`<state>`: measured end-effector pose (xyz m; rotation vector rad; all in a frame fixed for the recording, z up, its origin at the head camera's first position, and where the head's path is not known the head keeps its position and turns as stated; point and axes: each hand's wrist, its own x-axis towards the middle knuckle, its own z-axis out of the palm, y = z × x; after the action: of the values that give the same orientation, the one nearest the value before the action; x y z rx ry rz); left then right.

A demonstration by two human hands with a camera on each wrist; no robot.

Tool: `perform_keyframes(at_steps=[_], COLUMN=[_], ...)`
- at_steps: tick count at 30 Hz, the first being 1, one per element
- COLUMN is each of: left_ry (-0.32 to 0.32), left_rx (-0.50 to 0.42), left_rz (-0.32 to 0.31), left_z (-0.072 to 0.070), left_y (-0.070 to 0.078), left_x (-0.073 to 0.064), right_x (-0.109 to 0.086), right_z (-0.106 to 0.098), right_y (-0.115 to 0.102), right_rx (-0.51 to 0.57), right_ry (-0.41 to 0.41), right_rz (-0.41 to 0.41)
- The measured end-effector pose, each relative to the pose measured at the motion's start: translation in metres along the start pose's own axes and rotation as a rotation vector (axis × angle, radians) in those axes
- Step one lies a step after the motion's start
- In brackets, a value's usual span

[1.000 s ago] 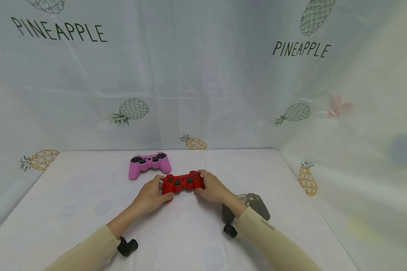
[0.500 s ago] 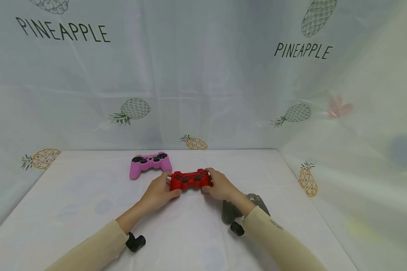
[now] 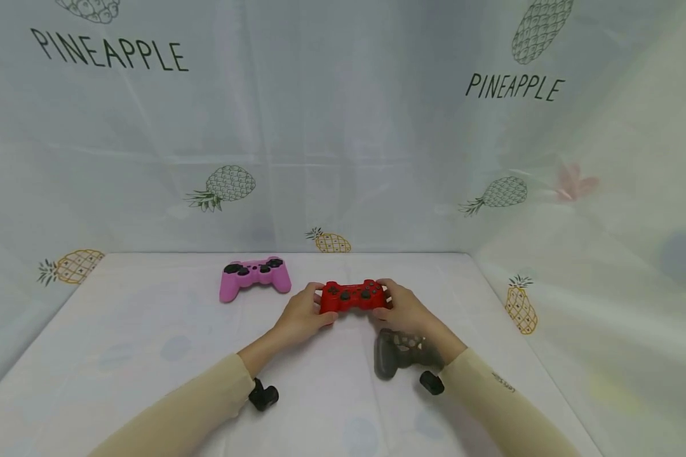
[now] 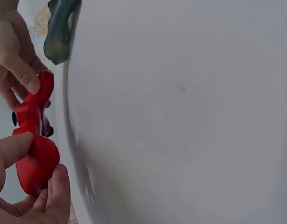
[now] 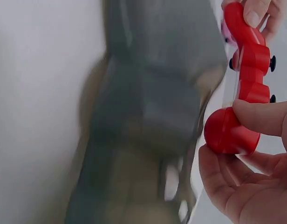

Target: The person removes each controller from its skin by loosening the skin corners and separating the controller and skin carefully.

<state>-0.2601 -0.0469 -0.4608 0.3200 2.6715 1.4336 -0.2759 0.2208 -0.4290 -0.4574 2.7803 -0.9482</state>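
A red game controller [image 3: 352, 296] is held between both hands over the back middle of the table. The left hand [image 3: 302, 317] grips its left handle, thumb on the near side and fingers behind. My right hand [image 3: 406, 311] grips the right handle in the same way. In the left wrist view the red controller [image 4: 37, 163] appears edge-on, pinched between thumb and fingers. The right wrist view shows the red controller [image 5: 232, 130] with the right thumb over its handle. A dark grey translucent controller [image 3: 386, 355] lies under the right wrist, partly hidden by it.
A pink game controller [image 3: 255, 274] with black buttons lies at the back left of the white table [image 3: 166, 317]. A pineapple-print curtain [image 3: 331, 127] hangs behind the table. Small black cameras [image 3: 264, 395] are strapped to the wrists.
Both hands have carried the red controller to the right, away from the pink one and nearer above the grey one. The grip of each hand looks the same.
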Motion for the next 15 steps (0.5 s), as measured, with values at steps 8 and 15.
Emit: perform_keyframes(at_steps=[8, 15], left_ry=[-0.022, -0.042], left_rx=[-0.058, -0.056], left_rz=[0.048, 0.083], left_z=[0.031, 0.053], left_y=[0.017, 0.028], left_x=[0.014, 0.025], right_x=[-0.013, -0.024], right_z=[-0.023, -0.035], right_y=[0.028, 0.048], right_rx=[0.009, 0.011], right_ry=[0.015, 0.019], right_rz=[0.017, 0.032])
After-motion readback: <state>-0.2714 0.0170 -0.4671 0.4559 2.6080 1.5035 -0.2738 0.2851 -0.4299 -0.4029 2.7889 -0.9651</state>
